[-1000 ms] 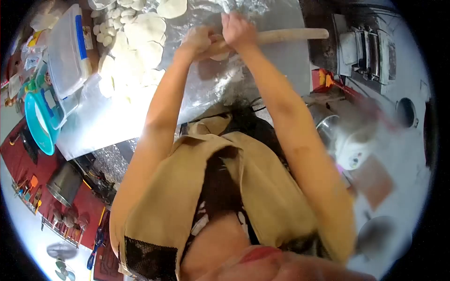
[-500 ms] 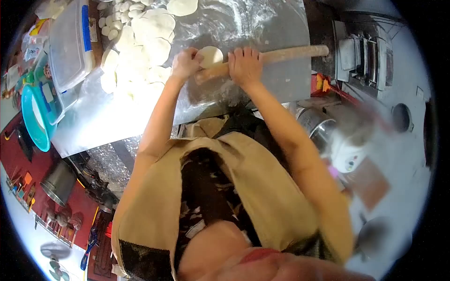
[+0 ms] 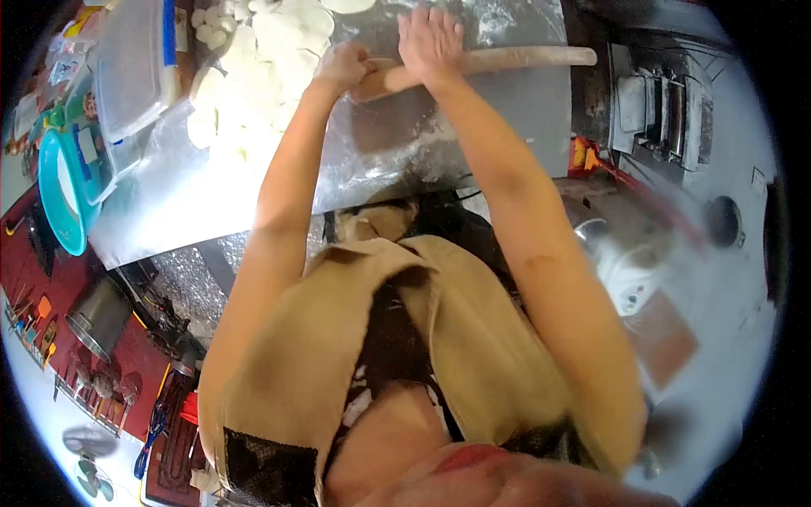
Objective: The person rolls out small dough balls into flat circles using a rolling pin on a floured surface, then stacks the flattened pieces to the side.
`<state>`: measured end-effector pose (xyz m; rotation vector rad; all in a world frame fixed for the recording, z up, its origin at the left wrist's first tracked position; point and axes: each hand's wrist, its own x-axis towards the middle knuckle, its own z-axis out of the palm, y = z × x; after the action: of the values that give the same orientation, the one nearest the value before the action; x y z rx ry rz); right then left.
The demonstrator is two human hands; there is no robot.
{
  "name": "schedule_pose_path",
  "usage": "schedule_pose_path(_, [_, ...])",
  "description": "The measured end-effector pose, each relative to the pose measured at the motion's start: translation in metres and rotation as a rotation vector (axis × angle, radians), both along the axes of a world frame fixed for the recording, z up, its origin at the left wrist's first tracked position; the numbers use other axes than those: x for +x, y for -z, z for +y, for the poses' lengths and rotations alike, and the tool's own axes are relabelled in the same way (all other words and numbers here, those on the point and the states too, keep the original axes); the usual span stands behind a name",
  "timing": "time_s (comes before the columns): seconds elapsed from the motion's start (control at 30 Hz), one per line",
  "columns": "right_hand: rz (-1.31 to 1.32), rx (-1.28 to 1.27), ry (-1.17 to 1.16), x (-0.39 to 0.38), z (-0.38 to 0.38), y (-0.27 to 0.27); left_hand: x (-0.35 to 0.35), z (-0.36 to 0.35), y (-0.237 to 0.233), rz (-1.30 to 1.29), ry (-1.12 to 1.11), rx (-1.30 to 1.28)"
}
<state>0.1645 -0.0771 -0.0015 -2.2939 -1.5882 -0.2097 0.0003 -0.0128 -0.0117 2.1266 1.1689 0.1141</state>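
Observation:
A wooden rolling pin (image 3: 532, 57) lies slantwise over the floured metal table. My right hand (image 3: 432, 44) is spread flat on top of the pin, fingers pointing away from me. Beside the pin's left end, my left hand (image 3: 345, 66) has its fingers curled in; a small edge of dough (image 3: 382, 62) shows next to them, and whether they pinch it is hidden. Flat dough rounds (image 3: 262, 89) overlap in a pile to the left of my left hand. Small dough pieces (image 3: 213, 27) sit behind the pile.
A clear plastic box with a blue-edged lid (image 3: 131, 68) stands at the table's left. Near it is a turquoise basin (image 3: 63, 193). The metal table's edge (image 3: 203, 241) runs close to my body. A metal machine (image 3: 663, 106) stands at the right.
My right hand has moved forward over the pin and its fingers are now stretched out. The pin has shifted away from me. The dough round between my hands is now mostly covered.

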Motion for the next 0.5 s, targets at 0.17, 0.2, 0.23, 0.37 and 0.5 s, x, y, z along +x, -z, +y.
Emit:
schedule_pose_path(0.17, [-0.141, 0.001, -0.177, -0.018, -0.068, 0.005, -0.04, -0.022, -0.009, -0.068, -0.147, -0.152])
schedule_pose_path(0.2, [-0.088, 0.029, -0.111, -0.023, -0.073, 0.006, -0.043, -0.029, -0.003, -0.112, -0.108, -0.221])
schedule_pose_path(0.23, [-0.081, 0.02, -0.113, -0.021, -0.052, 0.006, -0.029, -0.028, -0.006, -0.094, -0.134, -0.104])
schedule_pose_path(0.37, [-0.083, 0.129, -0.124, -0.013, 0.009, -0.001, -0.012, 0.019, -0.007, -0.015, -0.018, -0.082])
schedule_pose_path(0.5, [-0.127, 0.088, -0.237, -0.029, -0.081, -0.007, -0.061, -0.027, -0.002, -0.15, -0.301, -0.141])
